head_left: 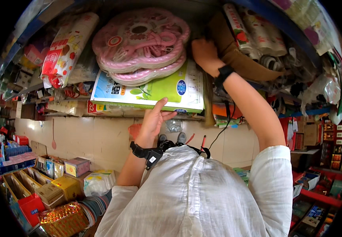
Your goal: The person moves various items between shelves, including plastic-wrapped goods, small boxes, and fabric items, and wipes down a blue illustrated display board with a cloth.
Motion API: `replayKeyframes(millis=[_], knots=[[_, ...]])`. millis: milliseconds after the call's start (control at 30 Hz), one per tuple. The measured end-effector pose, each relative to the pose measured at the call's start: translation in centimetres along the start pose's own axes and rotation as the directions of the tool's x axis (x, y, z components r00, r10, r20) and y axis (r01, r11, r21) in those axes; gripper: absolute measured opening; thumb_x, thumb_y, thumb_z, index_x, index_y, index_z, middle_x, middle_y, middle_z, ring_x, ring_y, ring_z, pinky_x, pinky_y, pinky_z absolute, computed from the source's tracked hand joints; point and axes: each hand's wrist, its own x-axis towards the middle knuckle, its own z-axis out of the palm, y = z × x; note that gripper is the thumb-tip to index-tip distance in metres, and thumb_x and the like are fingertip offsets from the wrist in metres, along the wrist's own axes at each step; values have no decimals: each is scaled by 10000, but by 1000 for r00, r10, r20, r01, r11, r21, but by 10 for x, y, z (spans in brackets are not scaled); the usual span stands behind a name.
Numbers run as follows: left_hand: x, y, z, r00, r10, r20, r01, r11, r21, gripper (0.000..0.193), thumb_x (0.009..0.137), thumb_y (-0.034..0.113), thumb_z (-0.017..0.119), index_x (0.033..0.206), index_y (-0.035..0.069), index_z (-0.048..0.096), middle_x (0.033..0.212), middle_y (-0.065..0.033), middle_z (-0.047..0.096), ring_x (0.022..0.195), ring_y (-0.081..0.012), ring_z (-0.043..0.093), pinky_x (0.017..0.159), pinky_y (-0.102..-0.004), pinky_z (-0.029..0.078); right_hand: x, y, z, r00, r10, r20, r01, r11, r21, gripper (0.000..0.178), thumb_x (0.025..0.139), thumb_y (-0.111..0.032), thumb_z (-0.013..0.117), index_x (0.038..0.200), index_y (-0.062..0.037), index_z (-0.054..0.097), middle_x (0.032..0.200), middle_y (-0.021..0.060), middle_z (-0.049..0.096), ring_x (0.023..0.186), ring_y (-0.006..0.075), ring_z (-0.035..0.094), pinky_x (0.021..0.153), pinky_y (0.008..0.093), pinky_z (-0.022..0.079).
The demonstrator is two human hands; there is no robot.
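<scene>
A flat white and green box (143,102) juts out over the shelf's front edge. My left hand (155,119) grips its near edge, the thumb on top and the other fingers at the front side and below. Stacked on the box are pink flower-shaped plastic racks (139,43) in clear wrapping, with pink clips inside them. Deeper on the shelf, my right hand (205,53) reaches down beside the box's far right corner, next to a brown cardboard piece (238,55). Its fingers are hidden, so I cannot see what they touch.
Wrapped rolls of paper cups (259,33) lie at the right of the shelf, and a red and white printed package (70,49) at the left. Below runs a tiled floor (88,132). Behind me on the left stand cartons (66,187) and a gold box (63,219).
</scene>
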Motion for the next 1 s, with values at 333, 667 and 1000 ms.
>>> replayKeyframes(millis=[333,667,1000], knots=[[-3,-2,8,997,4,-74,-7,999,-36,504,951,301,727,1299,-12,539,1232,-110,643,928,-241,723,834,-356,627,-47,-15,-23,990,-127,57,133,984,-122,217,779,-83,654,978,-47,732,1028,179,670,974,366,663,739,438,584],[-3,0,5,999,-12,-48,13,1000,17,497,962,297,710,1320,-11,553,1217,-108,662,944,-232,723,817,-357,621,-85,-33,-46,978,-136,158,152,984,-92,177,747,-103,699,901,-38,757,978,160,681,953,377,670,717,416,585],[-1,-1,5,1000,7,-21,-6,999,41,491,968,294,701,1320,-15,557,1229,-113,660,969,-231,720,834,-359,617,23,-9,-12,973,10,231,19,992,-123,192,892,-131,594,955,-79,768,1014,190,748,927,393,734,743,450,597]])
